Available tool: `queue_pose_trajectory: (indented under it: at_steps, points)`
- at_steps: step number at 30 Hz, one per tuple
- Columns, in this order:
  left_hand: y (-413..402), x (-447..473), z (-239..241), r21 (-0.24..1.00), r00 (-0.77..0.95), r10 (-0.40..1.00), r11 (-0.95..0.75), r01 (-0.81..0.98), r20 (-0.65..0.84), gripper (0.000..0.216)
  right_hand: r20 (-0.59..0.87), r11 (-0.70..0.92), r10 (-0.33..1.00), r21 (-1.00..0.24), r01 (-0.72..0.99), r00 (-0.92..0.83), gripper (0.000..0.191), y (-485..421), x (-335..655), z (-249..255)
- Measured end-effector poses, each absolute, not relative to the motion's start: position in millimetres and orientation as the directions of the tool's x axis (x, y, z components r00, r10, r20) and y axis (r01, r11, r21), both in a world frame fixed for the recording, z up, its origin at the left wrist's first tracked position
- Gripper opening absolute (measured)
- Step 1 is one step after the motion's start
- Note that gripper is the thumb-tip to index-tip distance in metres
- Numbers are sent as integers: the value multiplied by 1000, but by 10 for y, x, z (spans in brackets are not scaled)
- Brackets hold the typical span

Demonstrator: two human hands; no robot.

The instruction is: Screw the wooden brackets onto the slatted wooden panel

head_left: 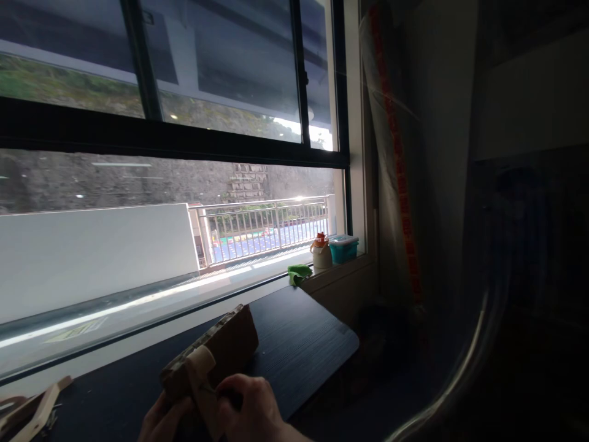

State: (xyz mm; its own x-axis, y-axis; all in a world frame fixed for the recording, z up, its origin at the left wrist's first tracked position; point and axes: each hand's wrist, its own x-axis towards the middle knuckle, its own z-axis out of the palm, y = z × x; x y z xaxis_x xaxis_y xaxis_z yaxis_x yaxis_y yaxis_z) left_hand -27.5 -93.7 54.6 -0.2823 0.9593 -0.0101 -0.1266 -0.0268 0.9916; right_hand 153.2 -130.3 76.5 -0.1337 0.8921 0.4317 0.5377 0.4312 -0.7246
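The right hand (251, 402) curls tight round a dark tool (235, 399), its thin tip pointing left at the wood strip (202, 383), just beside; the strip's long side slants up against the block (232, 344); the left hand (165, 417) grips the block's near end; the tub (343, 250) has a lid, insides hidden.

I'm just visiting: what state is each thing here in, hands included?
Left hand: curled near the brown block's end; exact grip hidden
Right hand: closed around a dark-handled tool
Brown block: on its long side
Wooden strip: tilted, in front of the block
Green cloth: crumpled
Bottle: upright
Teal tub: lid on
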Motion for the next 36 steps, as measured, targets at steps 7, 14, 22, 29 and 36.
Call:
queue_pose_trajectory:
  at_steps: [7, 14, 22, 29, 36]
  points:
    - [-989, -138, 667, 985, -343, 938, -25, -172, -36, 40, 406, 466, 880, -637, 614, -247, 30, -1386, 1648, 1004]
    - [-1002, -158, 663, 981, -350, 936, -34, -190, -35, 41, 525, 571, 773, -330, 752, -357, 16, -1329, 1601, 998]
    - [-927, -177, 581, 976, -346, 938, -74, -203, -1, 41, 527, 556, 769, -271, 786, -363, 21, -1323, 1610, 1029]
    - [-912, -237, 482, 978, -326, 943, -131, -164, 72, 34, 517, 572, 787, -403, 715, -338, 16, -1333, 1583, 957]
    - [-914, -240, 486, 975, -305, 944, -173, -142, 123, 29, 368, 400, 915, -758, 515, -167, 21, -1284, 1603, 872]
